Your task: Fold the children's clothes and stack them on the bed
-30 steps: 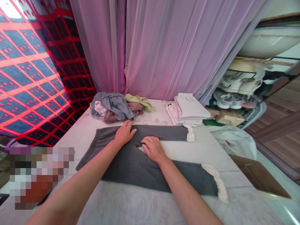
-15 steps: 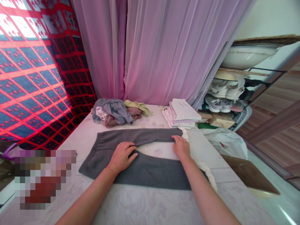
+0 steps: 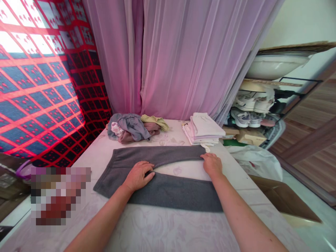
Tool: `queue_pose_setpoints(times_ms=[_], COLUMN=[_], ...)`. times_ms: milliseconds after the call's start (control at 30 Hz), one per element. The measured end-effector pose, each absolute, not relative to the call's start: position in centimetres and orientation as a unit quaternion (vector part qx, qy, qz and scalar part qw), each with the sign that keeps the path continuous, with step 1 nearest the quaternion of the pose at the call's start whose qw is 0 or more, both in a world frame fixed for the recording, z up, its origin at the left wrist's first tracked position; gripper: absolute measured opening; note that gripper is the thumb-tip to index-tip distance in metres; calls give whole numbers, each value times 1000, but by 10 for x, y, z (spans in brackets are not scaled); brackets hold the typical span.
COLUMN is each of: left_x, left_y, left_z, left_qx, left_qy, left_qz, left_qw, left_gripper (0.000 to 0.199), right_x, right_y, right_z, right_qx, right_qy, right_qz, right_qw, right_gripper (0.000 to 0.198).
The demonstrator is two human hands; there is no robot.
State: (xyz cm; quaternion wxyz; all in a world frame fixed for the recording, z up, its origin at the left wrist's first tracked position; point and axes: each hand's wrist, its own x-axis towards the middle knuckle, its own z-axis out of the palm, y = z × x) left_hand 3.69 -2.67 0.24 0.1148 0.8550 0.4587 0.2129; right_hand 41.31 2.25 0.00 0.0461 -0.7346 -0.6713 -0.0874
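Observation:
Dark grey trousers [image 3: 168,189] lie flat on the table, waistband to the left and legs stretching right, with a gap between them. My left hand [image 3: 138,176] rests open on the trousers near where the legs part, thumb apart from the fingers. At the end of the far leg, my right hand [image 3: 212,164] touches the fabric with its fingertips, the fingers partly bent. White trim [image 3: 206,148] shows at that leg's end. My right forearm covers the end of the near leg.
A crumpled clothes pile [image 3: 133,127] sits at the back left. Folded white clothes [image 3: 206,127] are stacked at the back right. Beyond the table's right side are a rack with shoes [image 3: 246,117], a plastic bag [image 3: 257,162] and a brown box [image 3: 283,197]. A curtain [image 3: 178,59] hangs behind.
My right hand has slid right along the far leg to its end, covering more of the white trim. My left hand stays near the same spot on the trousers. The view has shifted slightly.

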Motion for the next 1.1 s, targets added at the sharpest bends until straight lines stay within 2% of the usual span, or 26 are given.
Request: queue_pose_setpoints(times_ms=[300,433,500,633,733,833,933,1100], left_x=[33,-13,-45,-92,-100,-95,-86,-82], left_y=[-21,-17,-14,-3,11,20,17,4], left_z=[3,15,22,34,39,44,45,43], left_qx=[805,725,653,537,525,520,527,527], left_qy=[491,620,712,828,832,831,825,827], left_qz=[287,296,256,123,95,80,96,146], left_qw=[169,48,-7,105,154,182,178,132], left_gripper=[30,27,33,49,40,27,27,37], right_x=[355,362,377,404,417,425,431,425], right_y=[22,23,23,28,36,43,46,42], right_z=[13,13,12,13,15,15,14,14], right_qx=[-694,-774,-817,-871,-873,-861,-854,-860], right_qy=[-702,-610,-553,-470,-466,-485,-494,-478], right_qz=[-89,-85,-58,64,98,123,122,81], right_qw=[129,144,154,131,108,89,107,161], right_gripper=[35,42,49,56,54,44,35,42])
